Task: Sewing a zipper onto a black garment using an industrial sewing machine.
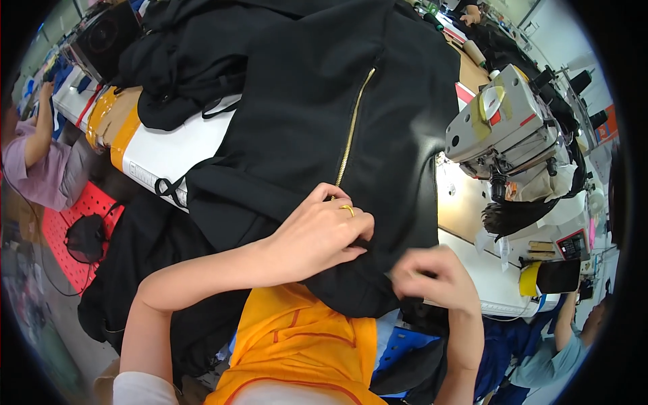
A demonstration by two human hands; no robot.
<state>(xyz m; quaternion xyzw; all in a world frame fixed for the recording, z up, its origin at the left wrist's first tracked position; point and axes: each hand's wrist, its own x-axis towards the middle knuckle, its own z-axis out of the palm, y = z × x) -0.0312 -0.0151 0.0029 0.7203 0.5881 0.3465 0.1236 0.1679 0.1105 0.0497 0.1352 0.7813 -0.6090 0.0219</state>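
Observation:
A black garment [297, 101] lies spread over the table in front of me, with a gold metal zipper [351, 131] running down its middle. At the zipper's lower end my left hand [324, 233], a gold ring on one finger, is closed on the cloth with bent fingers. Just right of the garment's near edge is my right hand [435, 277], blurred by motion. Its fingers are curled in and closed; whether cloth or something small is between them is hidden. The garment's near part hangs toward my orange apron [304, 337].
A sewing machine head [506, 121] stands close on the right. More black cloth [182, 61] is heaped at the back left. A red perforated stool [74, 229] is at the left, near a person in a purple shirt [44, 158]. Another person [557, 354] works at the lower right.

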